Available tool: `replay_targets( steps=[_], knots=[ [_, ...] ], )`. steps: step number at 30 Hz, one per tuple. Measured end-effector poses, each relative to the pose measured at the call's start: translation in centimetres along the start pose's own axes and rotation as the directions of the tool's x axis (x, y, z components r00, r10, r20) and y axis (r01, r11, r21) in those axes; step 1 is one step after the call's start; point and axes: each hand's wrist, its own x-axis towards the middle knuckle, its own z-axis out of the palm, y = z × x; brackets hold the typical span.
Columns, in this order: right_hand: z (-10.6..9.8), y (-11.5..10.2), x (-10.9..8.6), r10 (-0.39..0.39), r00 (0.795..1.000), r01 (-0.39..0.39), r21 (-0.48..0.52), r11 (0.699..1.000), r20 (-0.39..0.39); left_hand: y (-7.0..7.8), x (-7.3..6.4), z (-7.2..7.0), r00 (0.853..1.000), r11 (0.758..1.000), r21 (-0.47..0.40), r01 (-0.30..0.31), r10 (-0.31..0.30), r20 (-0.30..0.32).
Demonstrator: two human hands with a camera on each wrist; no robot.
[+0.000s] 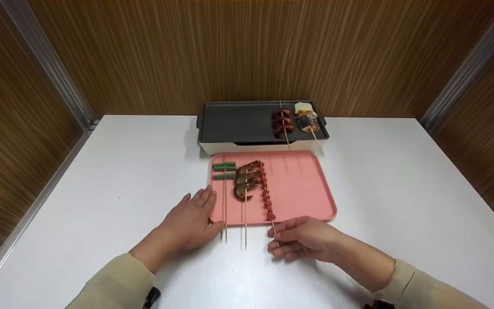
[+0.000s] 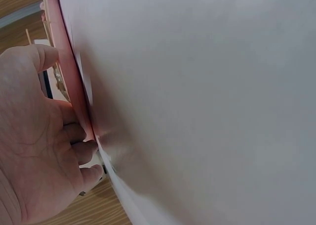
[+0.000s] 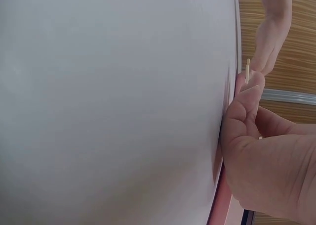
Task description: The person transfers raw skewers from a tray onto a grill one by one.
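A pink tray (image 1: 300, 189) carries three skewers in its left half. My right hand (image 1: 305, 239) pinches the bare lower end of a skewer of small red meat pieces (image 1: 266, 199) between thumb and fingers, just past the tray's near rim. In the right wrist view, the stick's tip (image 3: 248, 71) pokes out beyond the fingers. My left hand (image 1: 189, 221) rests at the tray's left edge with fingers extended, thumb close to the stick of a green vegetable skewer (image 1: 224, 176). Between that and the meat lies a shrimp skewer (image 1: 247, 182).
Behind the tray stands a dark grill plate (image 1: 236, 122) on a white base. On its right side lie a dark red skewer (image 1: 282, 122) and a skewer with a white and a browned piece (image 1: 308, 120), their sticks overhanging the front. Wood-grain panels (image 1: 247, 51) enclose the white table (image 1: 380, 180).
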Motion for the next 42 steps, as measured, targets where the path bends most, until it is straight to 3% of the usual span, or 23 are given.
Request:
replay_targets(
  steps=[30,42],
  knots=[
    [-0.1,-0.5,-1.4,-0.035,0.998,0.035,0.017,0.999,-0.047,0.2,-0.3,-0.2,1.0,1.0,-0.006,0.006,-0.006,0.004],
    [-0.5,-1.1,-2.5,-0.069,0.997,0.068,-0.024,0.997,-0.046,0.1,-0.2,-0.1,1.0,1.0,0.001,0.016,-0.016,0.015]
  ],
)
